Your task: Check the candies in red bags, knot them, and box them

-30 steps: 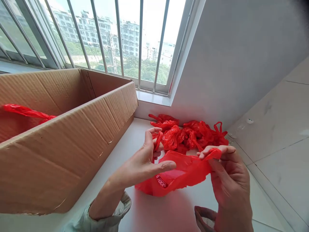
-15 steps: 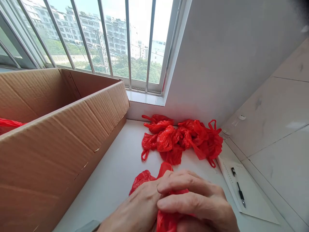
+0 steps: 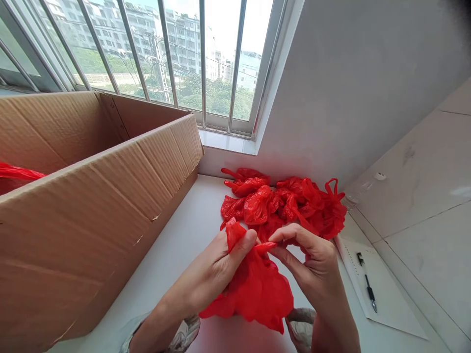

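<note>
A red plastic bag (image 3: pixel 257 289) hangs between my hands over the white tabletop, its body loose and spread below them. My left hand (image 3: pixel 224 264) is closed on the bag's gathered top, thumb pressed over it, with a red end sticking up above the fist. Between the thumb and fingertips of my right hand (image 3: pixel 309 260), a thin twisted part of the same bag is pinched and drawn to the right. Just beyond the hands lies a heap of crumpled red plastic bags (image 3: pixel 259 203), several of them with loop handles showing.
An open cardboard box (image 3: pixel 121 211) takes up the left side, with red plastic (image 3: pixel 18 171) inside it. A notebook (image 3: pixel 390 318) with a black pen (image 3: pixel 371 293) lies at the right by the tiled wall. Behind stands a barred window (image 3: pixel 204 63).
My hands, earlier pressed together over the bag, have moved apart and up. The bag now hangs spread below them, with its twisted part stretched between them. The view has shifted slightly.
</note>
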### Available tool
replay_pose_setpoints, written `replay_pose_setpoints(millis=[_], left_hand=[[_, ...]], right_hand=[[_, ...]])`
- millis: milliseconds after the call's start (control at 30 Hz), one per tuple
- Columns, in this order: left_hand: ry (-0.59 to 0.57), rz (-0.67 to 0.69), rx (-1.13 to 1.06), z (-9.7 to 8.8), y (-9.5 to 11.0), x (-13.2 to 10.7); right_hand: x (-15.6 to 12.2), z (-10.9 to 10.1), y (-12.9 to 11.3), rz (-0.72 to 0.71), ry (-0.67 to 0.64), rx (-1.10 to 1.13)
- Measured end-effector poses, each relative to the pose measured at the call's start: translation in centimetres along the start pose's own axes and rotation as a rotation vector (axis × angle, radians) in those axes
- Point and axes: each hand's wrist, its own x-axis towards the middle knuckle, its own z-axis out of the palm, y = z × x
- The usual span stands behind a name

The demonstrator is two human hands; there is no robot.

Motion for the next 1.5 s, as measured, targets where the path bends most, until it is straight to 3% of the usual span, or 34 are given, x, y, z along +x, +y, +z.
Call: replay_pose_setpoints(millis=[133, 267, 367, 433, 500, 600, 700, 767, 833, 933, 1067, 1167, 1267, 1367, 1500], left_hand=[[-0.065, -0.029, -0.107, -0.5, 0.0, 0.3], [-0.02, -0.147, -0.182, -0.6, -0.3, 0.1], [-0.149, -0.269, -0.427, -0.7, -1.0, 0.2], [-0.28, -0.277, -0.607, -0.9, -1.3, 0.5], [-0.321, -0.227, -0.712, -1.1, -1.4, 0.6], [-0.276, -0.192, -0.714, -1.2, -0.9, 0.4], [-0.265, -0.109, -0.613, -1.3, -0.2, 0.0], [-0.296, -0.044, -0.477, -1.5, 0.0, -0.2], [-0.349, 0.024, -0.289, -1.6, 0.0, -0.3], [-0.433, 0.13, 0.046, -1.5, 0.0, -0.4], [-0.34, 0.283, 0.53, -0.9, -0.1, -0.5], [-0.165, 0.458, 0.738, -1.1, -0.3, -0.3], [0.029, 0.561, 0.785, -1.6, -0.8, 0.0], [0.079, 0.613, 0.744, -1.9, -1.4, 0.1], [0.039, 0.611, 0.76, -2.1, -1.5, -0.2]], right_hand=[[-0.3, 0.2, 0.1, 0.036, 0.124, -0.012], [-0.4, 0.5, 0.2, 0.062, 0.236, 0.023], [-0.6, 0.4, -0.1, 0.025, 0.309, 0.021], [-1.0, 0.3, -0.8, -0.089, 0.358, 0.001], [-1.6, 0.3, -1.6, -0.264, 0.351, -0.019], [-2.4, 0.5, -2.8, -0.487, 0.142, -0.114], [-2.4, 0.1, -3.6, -0.538, -0.183, -0.305], [-2.2, -0.5, -3.8, -0.523, -0.286, -0.307], [-1.8, -1.0, -3.5, -0.458, -0.217, -0.18], [-1.1, -1.1, -2.4, -0.246, -0.086, 0.019], [-0.1, -0.3, -0.6, 0.079, -0.357, 0.192], [0.3, 0.2, 0.2, 0.239, -0.351, 0.135], [0.4, 0.3, 0.6, 0.277, -0.425, 0.179], [0.6, 0.3, 0.9, 0.25, -0.497, 0.266], [0.4, 0.1, 0.7, 0.079, -0.25, 0.048]])
